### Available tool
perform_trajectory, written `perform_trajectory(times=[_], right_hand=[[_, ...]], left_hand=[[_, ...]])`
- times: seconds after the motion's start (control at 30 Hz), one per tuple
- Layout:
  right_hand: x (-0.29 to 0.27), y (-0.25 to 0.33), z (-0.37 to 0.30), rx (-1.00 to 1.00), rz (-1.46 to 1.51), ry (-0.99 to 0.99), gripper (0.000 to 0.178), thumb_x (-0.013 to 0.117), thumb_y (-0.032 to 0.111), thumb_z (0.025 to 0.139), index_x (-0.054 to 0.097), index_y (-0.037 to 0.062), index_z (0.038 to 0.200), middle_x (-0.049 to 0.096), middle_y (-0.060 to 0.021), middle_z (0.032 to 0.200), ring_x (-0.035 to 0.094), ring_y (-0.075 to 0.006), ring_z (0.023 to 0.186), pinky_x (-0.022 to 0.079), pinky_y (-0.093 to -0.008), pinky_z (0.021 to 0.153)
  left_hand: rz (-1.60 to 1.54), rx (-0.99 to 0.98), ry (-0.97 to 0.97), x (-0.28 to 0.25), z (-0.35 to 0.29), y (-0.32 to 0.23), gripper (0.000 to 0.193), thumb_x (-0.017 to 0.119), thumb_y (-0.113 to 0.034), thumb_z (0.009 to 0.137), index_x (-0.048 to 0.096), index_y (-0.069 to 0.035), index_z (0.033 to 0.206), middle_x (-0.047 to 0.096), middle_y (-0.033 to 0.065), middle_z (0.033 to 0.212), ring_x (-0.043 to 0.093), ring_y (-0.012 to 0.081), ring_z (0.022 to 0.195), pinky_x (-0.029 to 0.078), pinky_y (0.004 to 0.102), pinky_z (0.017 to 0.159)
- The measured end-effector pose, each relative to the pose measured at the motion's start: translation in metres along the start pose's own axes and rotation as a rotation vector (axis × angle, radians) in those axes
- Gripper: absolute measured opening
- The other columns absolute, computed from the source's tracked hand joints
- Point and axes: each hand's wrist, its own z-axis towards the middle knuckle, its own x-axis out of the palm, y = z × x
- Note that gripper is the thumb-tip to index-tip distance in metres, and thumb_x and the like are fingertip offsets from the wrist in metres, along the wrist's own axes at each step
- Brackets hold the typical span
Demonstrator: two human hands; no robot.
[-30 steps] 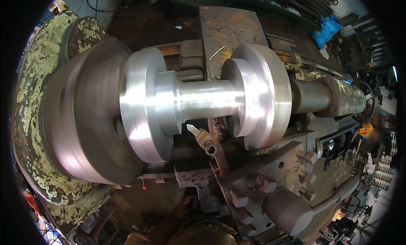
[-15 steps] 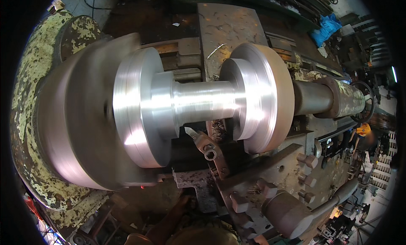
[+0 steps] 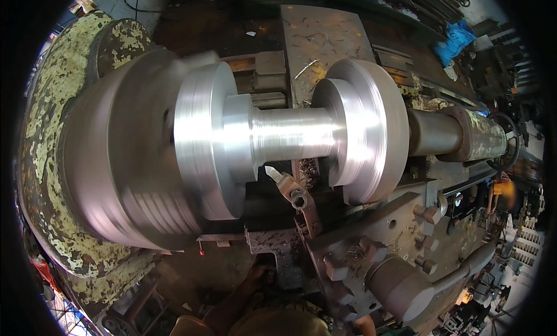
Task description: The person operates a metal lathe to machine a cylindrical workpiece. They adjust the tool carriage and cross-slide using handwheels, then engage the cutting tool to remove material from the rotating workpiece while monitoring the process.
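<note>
The shiny metal spool (image 3: 290, 133) spins on the lathe, blurred. The cutting tool (image 3: 288, 185) now sits under the spool's thin neck, tip nearer the left flange than before. One hand (image 3: 261, 276) rests below the tool; I cannot tell its fingers' state.

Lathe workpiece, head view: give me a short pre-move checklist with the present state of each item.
1. Workpiece spinning: ok, its flanges and the chuck are motion-blurred.
2. Far end supported: ok, the tailstock barrel meets the right flange.
3. Cutting tool at the narrow shaft section: ok, the tip sits just below it; contact cannot tell.
4. Tool clamped in the tool post: cannot tell, bolts are visible but their tightness is not.
5. Hands clear of the rotating parts: ok for the one hand seen low by the carriage; the other hand is out of view.
</note>
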Motion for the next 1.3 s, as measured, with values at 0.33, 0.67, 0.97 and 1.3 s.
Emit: perform_trajectory(times=[0.33,0.67,0.97,1.3], right_hand=[[0.007,-0.01,0.028,-0.056,0.066,0.055,0.062,0.07,0.036,0.088,0.05,-0.0019,0.133,0.062,-0.0187,0.118,0.059,-0.0314,0.106,0.049,-0.0445,0.091],[0.01,-0.018,0.004,-0.063,0.042,0.02,0.063,0.07,0.036,0.088,0.049,-0.0019,0.134,0.062,-0.019,0.118,0.059,-0.0318,0.106,0.049,-0.0446,0.091],[0.031,-0.002,-0.024,-0.044,-0.114,-0.122,0.064,0.07,0.036,0.088,0.048,-0.002,0.134,0.062,-0.0194,0.118,0.059,-0.0322,0.106,0.049,-0.0448,0.091],[0.04,0.006,-0.028,0.036,-0.152,-0.117,0.065,0.07,0.036,0.088,0.047,-0.002,0.135,0.062,-0.0198,0.118,0.059,-0.0326,0.106,0.049,-0.0449,0.091]], left_hand=[[-0.028,0.079,-0.174,0.044,-0.037,0.002,0.018,0.052,-0.022,0.095,0.059,-0.008,0.086,0.055,0.0014,0.069,0.054,0.0156,0.058,0.046,0.032,0.053],[-0.116,0.33,-0.378,0.147,-0.086,0.02,0.021,0.051,-0.023,0.096,0.063,-0.006,0.092,0.061,0.0051,0.074,0.062,0.0217,0.067,0.054,0.039,0.062],[0.589,0.444,-0.469,0.094,-0.076,0.03,0.023,0.064,-0.014,0.088,0.061,-0.004,0.108,0.066,0.0122,0.103,0.064,0.023,0.095,0.053,0.0378,0.086],[0.609,0.492,-0.238,0.038,-0.051,0.018,0.025,0.061,-0.023,0.092,0.059,-0.005,0.109,0.063,0.01,0.102,0.061,0.0215,0.092,0.052,0.0374,0.079]])
